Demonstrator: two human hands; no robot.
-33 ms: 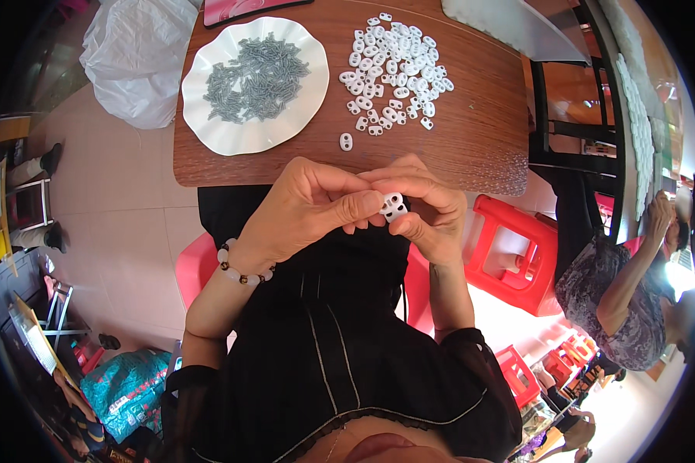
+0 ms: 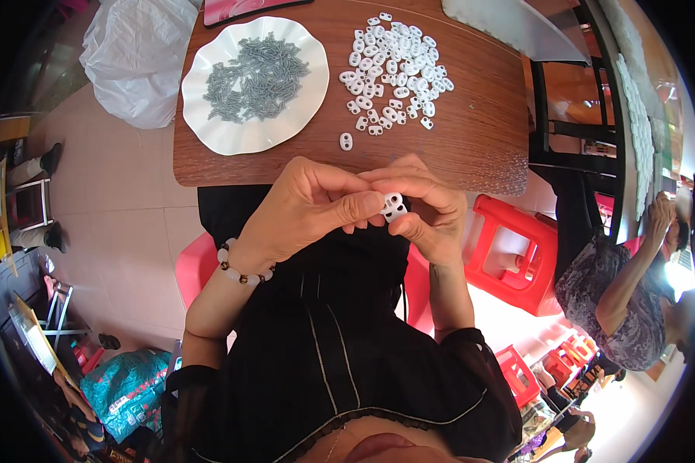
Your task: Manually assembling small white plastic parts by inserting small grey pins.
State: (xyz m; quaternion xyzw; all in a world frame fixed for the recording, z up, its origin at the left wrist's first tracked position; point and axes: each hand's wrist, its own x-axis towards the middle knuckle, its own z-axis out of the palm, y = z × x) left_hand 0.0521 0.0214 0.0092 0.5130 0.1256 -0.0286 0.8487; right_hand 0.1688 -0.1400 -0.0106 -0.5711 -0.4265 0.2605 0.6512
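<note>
Many grey rods (image 2: 259, 77) lie on a white plate (image 2: 197, 92); the left hand (image 2: 301, 208) has its fingers clamped on a white piece (image 2: 394, 208) before the near edge of the surface (image 2: 479, 139), dark holes facing up, long axis unclear; fingers of the right hand (image 2: 438, 212) clamp it too.

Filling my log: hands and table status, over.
Left fingers, right fingers pinching white plastic. Loose white pieces on table. Nothing visibly blocking.

Floor (image 2: 143, 224): pale tile, visible joints | Counter (image 2: 483, 143): brown wood-grain top, rounded corners | Seating: pink chair (image 2: 196, 266) before counter; red plastic stool (image 2: 546, 266) at right, more red stools (image 2: 510, 357) lower right | Black frame (image 2: 579, 160): right of counter | Light: strong glare (image 2: 683, 278), right edge; bright floor, lower right
</note>
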